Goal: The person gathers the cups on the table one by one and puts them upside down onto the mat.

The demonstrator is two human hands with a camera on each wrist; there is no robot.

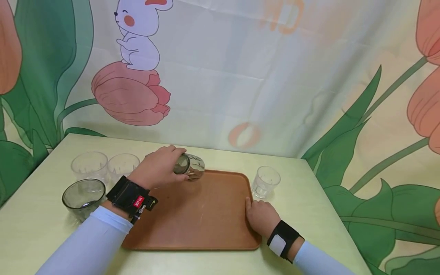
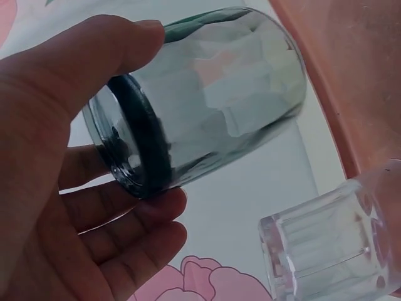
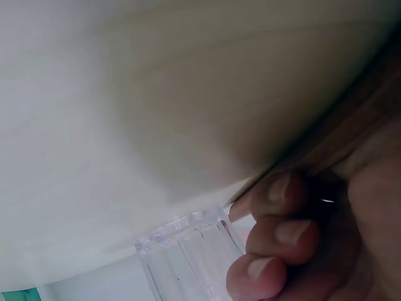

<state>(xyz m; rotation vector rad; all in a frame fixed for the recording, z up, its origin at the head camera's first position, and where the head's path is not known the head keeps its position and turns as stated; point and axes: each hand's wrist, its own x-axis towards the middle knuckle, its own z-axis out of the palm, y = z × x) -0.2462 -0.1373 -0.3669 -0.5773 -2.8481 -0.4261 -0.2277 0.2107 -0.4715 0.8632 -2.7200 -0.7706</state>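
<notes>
In the head view my left hand [image 1: 159, 167] holds a grey-tinted glass [image 1: 196, 168] on its side above the back edge of a brown tray [image 1: 192, 217]. The left wrist view shows thumb and fingers around the thick base of this glass [image 2: 219, 94], its mouth pointing away from the palm. My right hand [image 1: 263, 218] grips the tray's right rim, and its curled fingers [image 3: 282, 232] show at that edge in the right wrist view. Just beyond that hand, a small clear glass [image 1: 267, 180] stands upright on the table, beside the tray's back right corner.
Left of the tray stand two clear glasses [image 1: 90, 165] and, nearer me, another grey-tinted glass [image 1: 82, 196], close to my left wrist. All rest on a pale yellow table [image 1: 309, 214]. A printed curtain [image 1: 213, 76] hangs behind the table's back edge.
</notes>
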